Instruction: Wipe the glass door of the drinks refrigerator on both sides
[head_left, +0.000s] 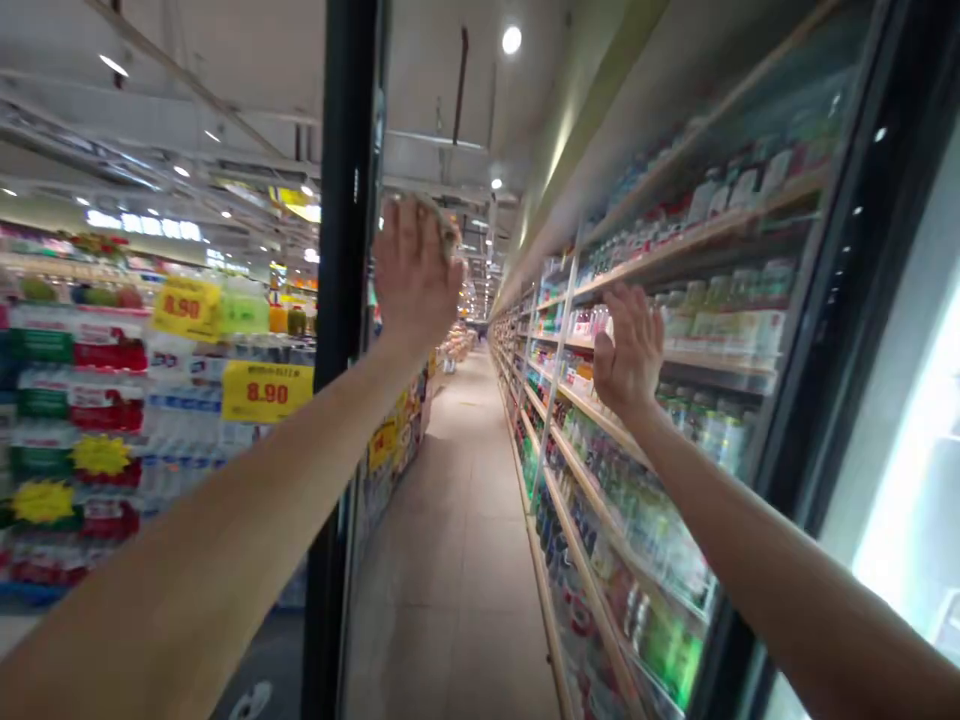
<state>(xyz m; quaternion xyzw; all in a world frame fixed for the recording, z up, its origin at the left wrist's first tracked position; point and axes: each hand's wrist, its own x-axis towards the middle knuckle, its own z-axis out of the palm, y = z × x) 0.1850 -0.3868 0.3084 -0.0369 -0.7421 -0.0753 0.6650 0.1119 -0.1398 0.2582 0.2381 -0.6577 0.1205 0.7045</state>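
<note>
My left hand (416, 268) is raised against the pane of an open glass door (390, 520). Its fingers press a small greyish cloth (448, 233) to the glass, and only an edge of the cloth shows past the fingertips. The door's black frame (343, 300) stands upright just left of that hand. My right hand (628, 350) is lifted at about the same height with fingers stretched upward and slightly apart. It holds nothing and lies on or very close to the glass front of the drinks cooler (750, 260) on the right.
A long tiled aisle (469, 480) runs straight ahead between shelves of bottled drinks (600, 480) on the right and stacked water packs with yellow 8.90 price signs (266, 390) on the left. A bright lit cooler panel (911, 480) is at the far right.
</note>
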